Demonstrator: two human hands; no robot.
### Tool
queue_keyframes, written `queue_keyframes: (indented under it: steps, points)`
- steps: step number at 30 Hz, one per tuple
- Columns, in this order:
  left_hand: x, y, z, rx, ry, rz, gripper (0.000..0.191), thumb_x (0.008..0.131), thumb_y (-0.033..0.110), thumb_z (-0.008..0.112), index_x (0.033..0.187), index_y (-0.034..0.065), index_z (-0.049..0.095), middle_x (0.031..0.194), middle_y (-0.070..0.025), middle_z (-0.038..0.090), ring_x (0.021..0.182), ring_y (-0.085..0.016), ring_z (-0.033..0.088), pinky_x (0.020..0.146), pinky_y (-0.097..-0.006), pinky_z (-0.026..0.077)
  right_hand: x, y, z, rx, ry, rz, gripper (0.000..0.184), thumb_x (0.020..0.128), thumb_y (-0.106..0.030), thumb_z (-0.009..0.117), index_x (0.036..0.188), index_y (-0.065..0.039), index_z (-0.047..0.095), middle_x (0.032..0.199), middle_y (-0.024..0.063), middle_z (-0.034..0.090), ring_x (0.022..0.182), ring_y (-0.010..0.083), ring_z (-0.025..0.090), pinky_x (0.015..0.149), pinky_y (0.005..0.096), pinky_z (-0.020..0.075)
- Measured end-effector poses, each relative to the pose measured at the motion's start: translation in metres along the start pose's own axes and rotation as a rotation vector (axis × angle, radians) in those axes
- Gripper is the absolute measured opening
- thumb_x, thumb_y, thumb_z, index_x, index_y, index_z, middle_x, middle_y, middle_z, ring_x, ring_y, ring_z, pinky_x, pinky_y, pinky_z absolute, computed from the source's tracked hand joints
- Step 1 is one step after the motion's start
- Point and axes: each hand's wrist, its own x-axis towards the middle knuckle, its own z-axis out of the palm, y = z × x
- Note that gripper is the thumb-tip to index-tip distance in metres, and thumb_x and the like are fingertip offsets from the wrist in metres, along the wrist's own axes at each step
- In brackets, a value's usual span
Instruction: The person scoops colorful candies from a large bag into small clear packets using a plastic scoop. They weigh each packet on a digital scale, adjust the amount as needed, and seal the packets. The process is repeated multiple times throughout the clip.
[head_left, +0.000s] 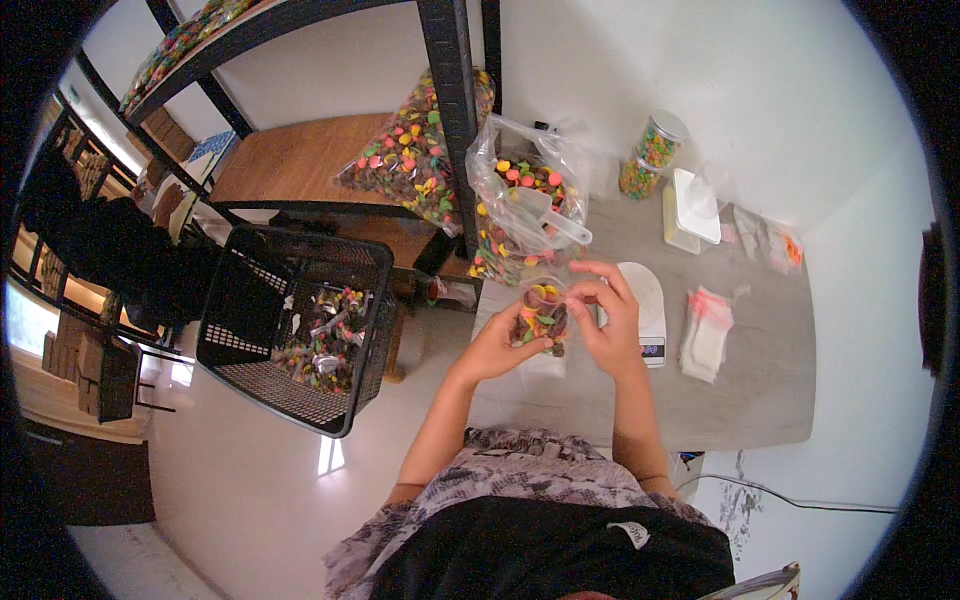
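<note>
A small clear plastic bag of colourful candy-like pieces (544, 318) is held upright between both hands above the grey table. My left hand (498, 342) grips its body from the side, thumb across the front. The fingers of my right hand (609, 315) pinch the bag's upper edge. Just beyond stands a large open plastic bag of the same pieces (517, 232), with a translucent scoop (551, 214) lying in its mouth. A white digital scale (643, 300) sits partly behind my right hand. To its right lies a stack of small empty plastic bags (705, 334).
A black plastic basket (367, 315) with filled small bags is at the left. A shelving rack's black post (452, 127) rises beside another large filled bag (416, 157). Two stacked jars (649, 157) and a white-lidded container (694, 214) stand at the back. A person in dark clothing (112, 240) is at far left.
</note>
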Motion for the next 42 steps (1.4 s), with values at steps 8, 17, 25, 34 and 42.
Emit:
queue_keyframes:
  steps: [8,17,25,34,42]
  points:
    - [-0.003,0.015,0.015,0.031,0.038,0.058,0.066,0.076,0.010,0.070,0.130,0.0037,0.032,0.112,-0.0089,0.053,0.098,-0.015,0.055,0.084,-0.0278,0.045,-0.018,-0.004,-0.005,0.028,-0.013,-0.001,0.004,0.077,0.000,0.060,0.081,0.001,0.059,0.108,0.0132,0.054,0.087,0.0185,0.059,0.072,0.0276,0.0506]
    - [-0.001,0.014,0.029,-0.138,-0.067,-0.045,0.053,0.085,0.013,0.060,0.129,0.0030,0.032,0.112,-0.0107,0.052,0.093,-0.013,0.056,0.075,-0.0256,0.047,-0.028,-0.009,-0.017,-0.018,0.010,0.058,0.008,0.079,-0.004,0.058,0.086,0.000,0.057,0.106,0.0138,0.055,0.088,0.0218,0.058,0.070,0.0294,0.0483]
    - [0.001,0.014,0.047,-0.147,-0.097,0.041,0.057,0.079,0.007,0.065,0.128,0.0024,0.034,0.105,-0.0089,0.056,0.093,-0.013,0.056,0.076,-0.0270,0.047,-0.038,-0.002,-0.035,-0.005,-0.011,0.150,0.009,0.077,-0.007,0.060,0.084,-0.002,0.058,0.109,0.0130,0.054,0.095,0.0255,0.056,0.079,0.0332,0.0457]
    - [0.001,0.006,0.054,-0.134,-0.088,0.070,0.051,0.076,0.003,0.067,0.120,0.0019,0.040,0.101,-0.0055,0.056,0.085,-0.010,0.057,0.071,-0.0255,0.050,-0.028,-0.002,-0.070,-0.236,-0.294,-0.099,0.022,0.071,-0.010,0.058,0.092,-0.007,0.065,0.122,0.0127,0.049,0.112,0.0287,0.047,0.092,0.0388,0.0355]
    - [0.011,0.004,0.057,-0.153,-0.075,0.027,0.049,0.075,0.006,0.069,0.116,0.0037,0.043,0.097,-0.0052,0.058,0.086,-0.010,0.056,0.071,-0.0257,0.048,-0.021,0.004,-0.065,-0.137,-0.390,-0.102,0.028,0.068,-0.010,0.062,0.096,-0.008,0.065,0.120,0.0130,0.051,0.111,0.0293,0.047,0.094,0.0396,0.0355]
